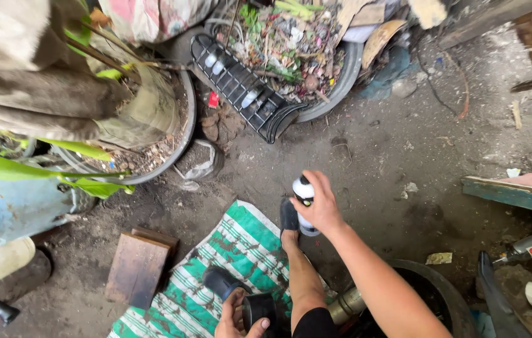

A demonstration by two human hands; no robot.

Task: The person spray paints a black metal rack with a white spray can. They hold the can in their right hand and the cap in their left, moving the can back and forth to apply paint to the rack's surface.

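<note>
Two bare hands worked low over a dirt floor (391, 150) strewn with scraps; the largest thing in view was a round tub (172, 156) at the far left, holding soil and a thick plant stem (147, 106) with green leaves; a second tub (347, 75) sat further right along the far edge, heaped with mixed litter, and a black wire rack (241, 87) leaned against its near left side; a green-and-white striped mat (228, 263) lay on the floor at near centre, with a flat wooden block (137, 266) just to its left; a dark round basin (441, 294) stood at the near right, beside the person's forearm; a bottle with a red label (528, 247) lay on its side at the right edge; the right hand (322, 203) was held out over the floor just beyond the mat, its fingers closed around a white spray can with a black cap (304, 194), the can upright above a sandalled foot (289, 219); the left hand (238, 319), at the near edge over the mat, had its fingers wrapped about a small black round part (259, 307), smallest of all.
</note>
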